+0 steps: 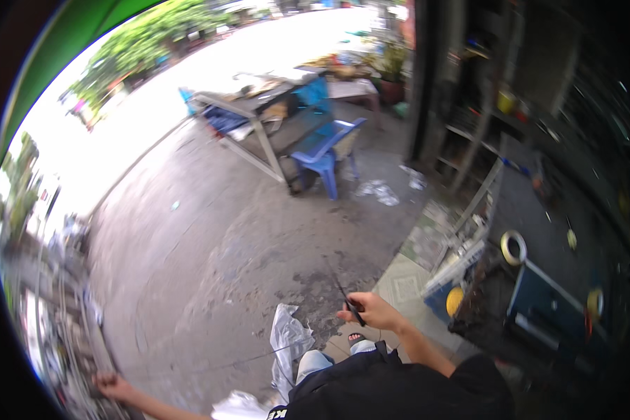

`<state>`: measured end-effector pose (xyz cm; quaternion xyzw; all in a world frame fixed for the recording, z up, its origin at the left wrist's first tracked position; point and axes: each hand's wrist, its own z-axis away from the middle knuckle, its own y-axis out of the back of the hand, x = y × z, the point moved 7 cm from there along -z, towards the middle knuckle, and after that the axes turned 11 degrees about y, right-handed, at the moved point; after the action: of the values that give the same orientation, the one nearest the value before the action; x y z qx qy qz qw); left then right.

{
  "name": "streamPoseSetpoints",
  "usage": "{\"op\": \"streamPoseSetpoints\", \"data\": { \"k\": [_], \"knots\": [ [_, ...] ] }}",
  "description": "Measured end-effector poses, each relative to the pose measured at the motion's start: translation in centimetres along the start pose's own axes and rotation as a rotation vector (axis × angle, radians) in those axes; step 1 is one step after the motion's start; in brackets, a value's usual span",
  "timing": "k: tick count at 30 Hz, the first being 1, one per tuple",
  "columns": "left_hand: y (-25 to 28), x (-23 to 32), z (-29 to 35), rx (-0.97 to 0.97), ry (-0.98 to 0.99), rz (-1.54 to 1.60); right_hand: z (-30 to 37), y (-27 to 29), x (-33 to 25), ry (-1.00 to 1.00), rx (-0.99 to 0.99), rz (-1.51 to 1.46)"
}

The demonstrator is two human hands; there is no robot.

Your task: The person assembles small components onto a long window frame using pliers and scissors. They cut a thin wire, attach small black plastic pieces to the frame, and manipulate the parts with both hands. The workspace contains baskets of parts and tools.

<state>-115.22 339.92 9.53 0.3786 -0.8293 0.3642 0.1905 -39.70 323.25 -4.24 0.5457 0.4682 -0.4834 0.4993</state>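
Note:
My right hand is closed around a slim tool with a black handle in front of my body. Its thin dark shaft points up and away, over the floor; the exact kind is blurred. Far out to the lower left, my left hand is stretched beside a rack of long bars. Its fingers are too small and smeared to read. A thin dark line crosses the floor from near that hand toward a crumpled white plastic bag; whether it is a cord or a crack is unclear.
A workbench on the right bears a tape roll and a dark blue case. Ahead stand a blue plastic chair and a metal-framed table. Clear plastic scraps lie on the concrete floor.

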Motion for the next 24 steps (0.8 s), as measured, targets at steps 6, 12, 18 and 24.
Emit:
{"op": "streamPoseSetpoints", "data": {
  "k": [6,12,18,24],
  "knots": [
    [14.9,-24.3,-10.4,0.836,0.375,-0.984,0.9,-1.9,6.3,-0.089,0.383,0.435],
    [11.3,-54.8,-17.1,0.248,0.659,-1.163,2.7,-12.9,6.7,-0.231,0.785,0.295],
    [-16.5,-72.0,-12.1,-0.579,0.621,-0.937,12.9,-15.4,2.1,-0.040,1.315,0.604],
    [-38.4,-67.6,-1.0,-1.090,0.512,-0.745,28.8,-20.3,2.4,-0.366,1.930,0.385]
  ]
}}
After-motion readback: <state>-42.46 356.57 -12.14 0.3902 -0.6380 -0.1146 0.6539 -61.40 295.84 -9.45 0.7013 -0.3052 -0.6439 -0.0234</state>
